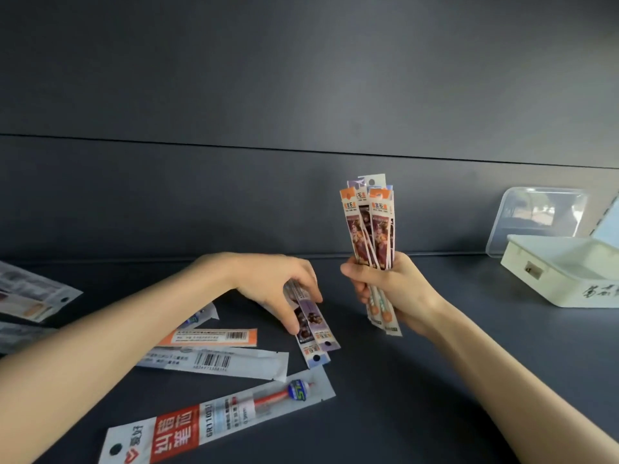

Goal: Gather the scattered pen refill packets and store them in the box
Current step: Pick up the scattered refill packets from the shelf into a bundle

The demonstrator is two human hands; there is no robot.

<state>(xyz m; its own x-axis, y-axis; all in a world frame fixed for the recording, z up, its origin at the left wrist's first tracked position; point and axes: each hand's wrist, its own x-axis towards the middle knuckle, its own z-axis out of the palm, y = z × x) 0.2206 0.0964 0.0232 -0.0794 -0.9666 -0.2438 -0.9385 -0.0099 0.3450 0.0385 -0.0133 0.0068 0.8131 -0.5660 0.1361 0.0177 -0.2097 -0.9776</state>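
Note:
My right hand [392, 289] grips an upright bundle of several pen refill packets [370, 226] with orange tops and picture fronts. My left hand [278, 286] pinches two purple picture packets [315, 329] that slant down onto the dark table. More packets lie flat on the table: an orange-striped one [214, 336], a white barcode one [221, 361] and a large red-labelled one [214, 420] near the front. The cream box [549, 266] stands open at the right, its inside largely hidden from here.
A clear plastic lid [542, 219] leans against the wall behind the box. Further packets [30, 296] lie at the table's left edge. A dark grey wall rises behind the table.

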